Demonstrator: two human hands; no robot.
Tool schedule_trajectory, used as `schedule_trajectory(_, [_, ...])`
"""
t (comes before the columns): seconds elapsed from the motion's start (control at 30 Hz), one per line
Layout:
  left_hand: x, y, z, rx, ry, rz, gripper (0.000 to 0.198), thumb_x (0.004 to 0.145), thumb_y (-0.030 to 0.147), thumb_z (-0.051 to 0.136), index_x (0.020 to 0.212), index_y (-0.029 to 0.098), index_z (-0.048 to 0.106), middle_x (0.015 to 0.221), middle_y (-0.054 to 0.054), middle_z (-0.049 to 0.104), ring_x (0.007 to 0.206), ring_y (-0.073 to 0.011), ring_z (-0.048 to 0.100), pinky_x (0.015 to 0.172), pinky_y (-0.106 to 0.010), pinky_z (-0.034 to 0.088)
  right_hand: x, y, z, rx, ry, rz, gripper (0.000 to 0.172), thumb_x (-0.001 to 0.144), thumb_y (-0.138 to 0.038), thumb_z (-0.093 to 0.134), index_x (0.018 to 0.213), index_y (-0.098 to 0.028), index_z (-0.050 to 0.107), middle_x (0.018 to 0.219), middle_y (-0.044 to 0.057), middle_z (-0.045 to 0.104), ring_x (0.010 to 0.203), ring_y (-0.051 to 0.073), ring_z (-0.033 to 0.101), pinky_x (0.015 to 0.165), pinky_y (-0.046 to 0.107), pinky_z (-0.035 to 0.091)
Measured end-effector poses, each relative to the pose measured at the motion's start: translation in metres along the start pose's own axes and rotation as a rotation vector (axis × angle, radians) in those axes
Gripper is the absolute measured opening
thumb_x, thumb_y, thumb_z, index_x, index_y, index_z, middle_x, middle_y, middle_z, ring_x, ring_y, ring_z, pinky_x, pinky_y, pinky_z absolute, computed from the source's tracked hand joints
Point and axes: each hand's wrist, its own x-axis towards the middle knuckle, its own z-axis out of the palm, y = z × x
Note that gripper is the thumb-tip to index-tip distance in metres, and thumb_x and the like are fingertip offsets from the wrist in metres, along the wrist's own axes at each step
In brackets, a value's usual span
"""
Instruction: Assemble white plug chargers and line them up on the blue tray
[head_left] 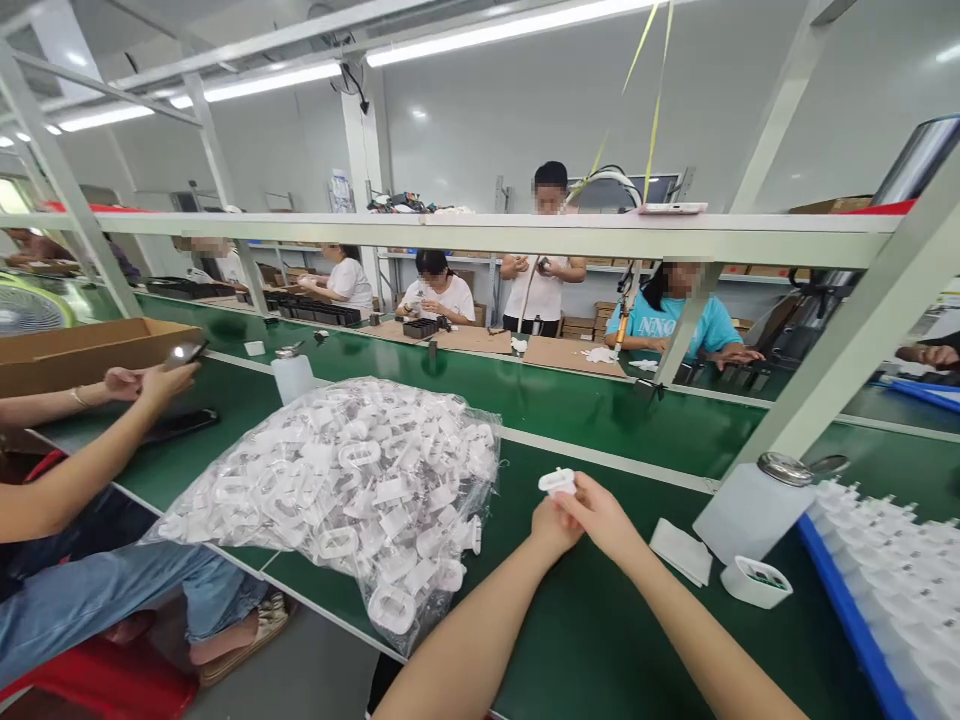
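Both my hands meet over the green bench, just right of centre. My right hand [600, 515] and my left hand [553, 525] are closed together on a small white plastic part [557, 482] that sticks up above my fingers. To their left lies a big clear bag of white plastic parts [345, 490]. Right of my hands lie a white cloth [681, 550] and a small white ring-shaped part [756, 582].
A white dispenser bottle with a metal top [754, 505] stands at right, beside a blue tray of white parts [892, 580]. A co-worker's arms at left hold a phone [184, 353]. A cardboard box [82, 350] sits far left. Several people work at the benches beyond the frame rail [480, 235].
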Motion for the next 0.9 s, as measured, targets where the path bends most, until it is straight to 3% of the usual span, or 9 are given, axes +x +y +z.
schedule_trajectory(0.17, [0.004, 0.004, 0.003, -0.27, -0.07, -0.007, 0.025, 0.067, 0.016, 0.034, 0.083, 0.012, 0.054, 0.075, -0.004, 0.058, 0.05, -0.0065, 0.05, 0.045, -0.015, 0.038, -0.028, 0.036, -0.033, 0.037, 0.242, 0.13, 0.022, 0.066, -0.034, 0.038, 0.079, -0.017, 0.045, 0.061, 0.0, 0.051, 0.05, 0.011, 0.047, 0.043, 0.022, 0.036])
schedule_trajectory(0.33, [0.003, 0.007, 0.008, -0.394, -0.128, -0.082, 0.022, 0.069, 0.015, 0.033, 0.08, 0.013, 0.053, 0.079, -0.005, 0.056, 0.058, -0.0051, 0.05, 0.047, -0.013, 0.037, -0.037, 0.061, -0.042, -0.24, 0.37, 0.166, 0.021, 0.065, -0.035, 0.041, 0.076, -0.02, 0.05, 0.062, 0.001, 0.049, 0.056, 0.014, 0.047, 0.052, 0.025, 0.039])
schedule_trajectory(0.43, [0.003, 0.006, 0.01, -0.33, -0.131, -0.069, 0.021, 0.068, 0.014, 0.035, 0.078, 0.013, 0.052, 0.079, -0.004, 0.056, 0.06, -0.0059, 0.05, 0.049, -0.015, 0.038, -0.038, 0.068, -0.047, -0.396, 0.361, 0.126, 0.019, 0.065, -0.035, 0.042, 0.074, -0.021, 0.052, 0.068, 0.002, 0.047, 0.056, 0.014, 0.046, 0.053, 0.026, 0.039])
schedule_trajectory(0.67, [0.001, 0.001, 0.015, -0.191, -0.159, 0.063, 0.021, 0.066, 0.011, 0.035, 0.08, 0.013, 0.051, 0.081, -0.004, 0.057, 0.07, -0.0087, 0.053, 0.066, -0.02, 0.041, -0.042, 0.072, -0.048, -0.495, 0.152, 0.144, 0.019, 0.063, -0.025, 0.044, 0.08, -0.022, 0.051, 0.08, 0.002, 0.047, 0.064, 0.014, 0.049, 0.06, 0.027, 0.04])
schedule_trajectory(0.9, [-0.006, 0.004, 0.017, -0.082, -0.137, 0.159, 0.025, 0.067, 0.013, 0.036, 0.088, 0.014, 0.051, 0.088, -0.005, 0.056, 0.081, -0.0114, 0.051, 0.074, -0.023, 0.039, -0.042, 0.068, -0.047, -0.521, 0.169, 0.1, 0.018, 0.067, -0.028, 0.04, 0.078, -0.022, 0.054, 0.082, 0.003, 0.048, 0.073, 0.016, 0.05, 0.064, 0.028, 0.041])
